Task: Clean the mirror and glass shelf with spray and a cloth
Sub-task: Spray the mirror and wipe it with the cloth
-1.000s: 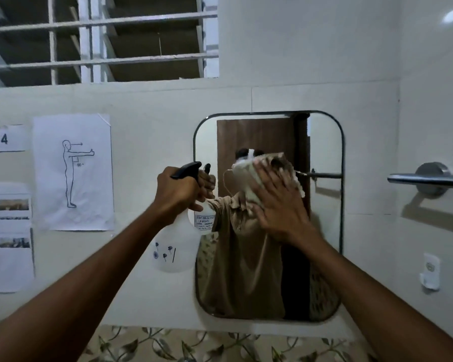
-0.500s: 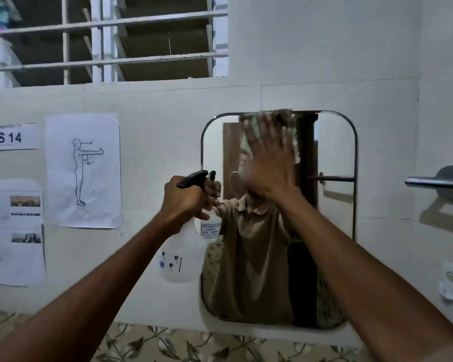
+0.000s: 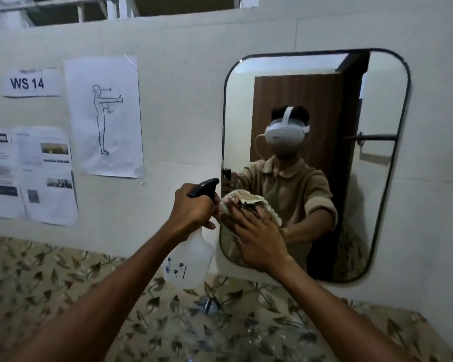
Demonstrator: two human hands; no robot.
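At the lower left corner of the mirror [image 3: 351, 178], the right hand [image 3: 259, 241] presses a cloth [image 3: 249, 198] flat on the glass.

The mirror's long axis runs up and down, so most of the unwiped glass lies above and to the right of that hand, the nearer one. The left hand [image 3: 194, 207], just beside it, is wrapped round the neck of the spray bottle [image 3: 191, 259], which hangs off the mirror's left edge. The right hand's fingers lie straight. The glass shelf cannot be made out; something blurred lies on the patterned tiles [image 3: 63, 283] at lower centre.
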